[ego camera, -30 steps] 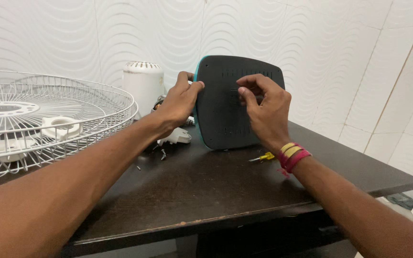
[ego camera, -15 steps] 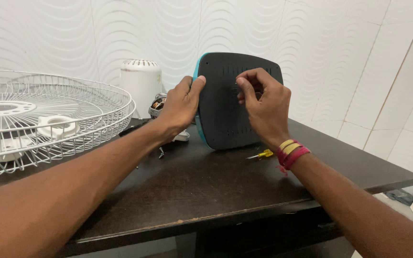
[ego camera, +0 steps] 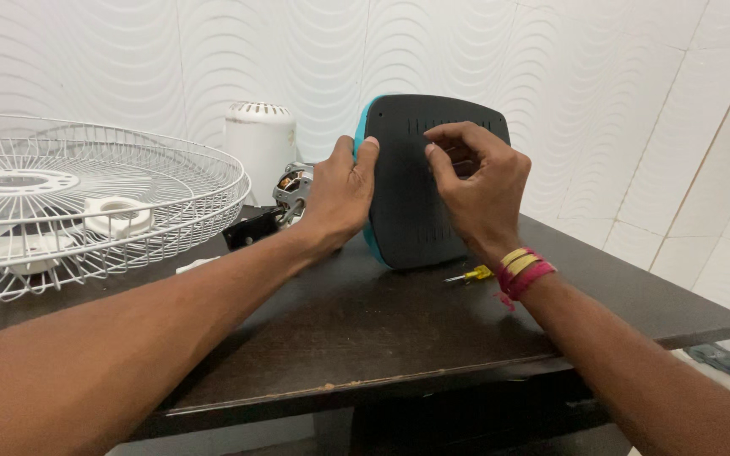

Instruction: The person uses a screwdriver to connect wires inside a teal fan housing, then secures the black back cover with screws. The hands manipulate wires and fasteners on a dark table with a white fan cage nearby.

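Clearly, a dark grey panel with a teal edge (ego camera: 420, 211) is kept standing on its lower edge on the dark worktop (ego camera: 365, 329), between the two hands. The left hand (ego camera: 341, 196) is laid against the panel's left edge, the fingers half closed around the teal rim; by this grip the panel is probably kept upright and steady, so that its flat face is turned toward the person. The right hand (ego camera: 475, 190) is placed on the upper part of that face, with thumb and forefinger pinched together near a row of small slots. Whether something small is held in the pinch cannot be told, because the fingertips cover the spot.

Just below the right wrist, which carries yellow and red bands (ego camera: 524, 268), a small yellow-handled screwdriver (ego camera: 469, 274) is left lying on the worktop, close enough to be taken up again easily. Behind the left hand a bare electric motor (ego camera: 291, 190) and a white cylindrical housing (ego camera: 259, 143) are set near the wall, and a black part (ego camera: 251, 229) lies just beside the left forearm. Further to the left of that arm, well apart from the panel, a white wire fan guard (ego camera: 86, 203) is laid flat, seemingly put aside so that room is kept for the hands.
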